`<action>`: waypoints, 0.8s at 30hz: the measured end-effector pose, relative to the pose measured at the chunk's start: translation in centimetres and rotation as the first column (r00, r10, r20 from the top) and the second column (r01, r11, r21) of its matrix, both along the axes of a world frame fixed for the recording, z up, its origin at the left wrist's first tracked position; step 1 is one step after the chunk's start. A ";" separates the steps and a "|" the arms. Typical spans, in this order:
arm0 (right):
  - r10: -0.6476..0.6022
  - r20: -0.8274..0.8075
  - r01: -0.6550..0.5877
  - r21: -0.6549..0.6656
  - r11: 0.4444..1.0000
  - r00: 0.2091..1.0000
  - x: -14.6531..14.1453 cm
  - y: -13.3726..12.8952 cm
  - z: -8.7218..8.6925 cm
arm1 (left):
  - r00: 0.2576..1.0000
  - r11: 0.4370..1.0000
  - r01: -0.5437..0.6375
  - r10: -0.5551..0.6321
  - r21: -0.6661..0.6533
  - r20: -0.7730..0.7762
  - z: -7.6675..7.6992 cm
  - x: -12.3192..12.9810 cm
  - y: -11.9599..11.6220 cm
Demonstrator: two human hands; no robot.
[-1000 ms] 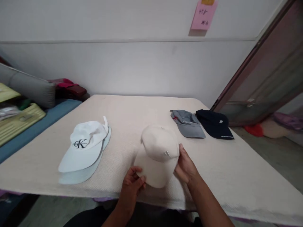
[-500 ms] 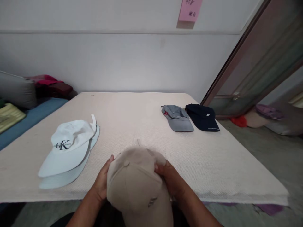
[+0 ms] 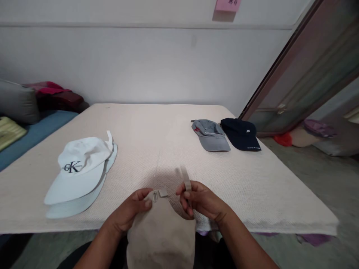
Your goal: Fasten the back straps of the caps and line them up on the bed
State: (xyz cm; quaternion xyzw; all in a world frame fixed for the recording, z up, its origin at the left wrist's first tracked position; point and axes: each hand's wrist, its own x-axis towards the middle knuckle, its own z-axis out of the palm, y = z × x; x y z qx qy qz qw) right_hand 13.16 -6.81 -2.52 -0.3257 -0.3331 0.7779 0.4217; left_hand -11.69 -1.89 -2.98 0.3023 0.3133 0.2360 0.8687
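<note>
Beige cap (image 3: 161, 235) hangs at the counter's (image 3: 252, 194) near edge, back strap undone: left hand (image 3: 130, 211) pinches the buckle end (image 3: 157, 194), right hand (image 3: 203, 201) the loose strap (image 3: 186, 183). Threading them looks next.

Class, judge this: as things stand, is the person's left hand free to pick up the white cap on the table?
Probably not yet: the left hand grips the beige cap, though nothing blocks the way to the white cap.
</note>
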 end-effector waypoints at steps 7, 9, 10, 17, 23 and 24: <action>-0.157 0.165 0.154 0.029 0.988 0.974 -0.5 1.0 -0.1 | 0.980 0.982 0.185 -0.180 0.049 -0.090 0.5 2.2 0.5; -0.158 0.184 0.157 0.020 0.987 0.970 -0.4 1.1 -0.2 | 0.983 0.985 0.164 -0.158 0.052 -0.096 0.5 2.6 0.6; -0.167 0.188 0.168 0.011 0.986 0.968 -0.3 1.1 -0.3 | 0.985 0.989 0.142 -0.136 0.051 -0.102 0.4 2.7 0.7; -0.206 0.192 0.216 -0.031 0.976 0.959 -0.1 1.6 -0.4 | 0.990 0.999 0.029 -0.024 0.031 -0.142 0.0 3.3 0.6; -0.162 0.199 0.163 0.011 0.987 0.966 -0.3 1.7 -0.3 | 0.986 0.998 -0.024 0.035 0.066 -0.164 -0.2 3.5 0.6; -0.149 0.209 0.148 0.020 0.989 0.967 -0.3 1.7 -0.4 | 0.986 0.997 -0.027 0.038 0.070 -0.163 -0.2 3.5 0.6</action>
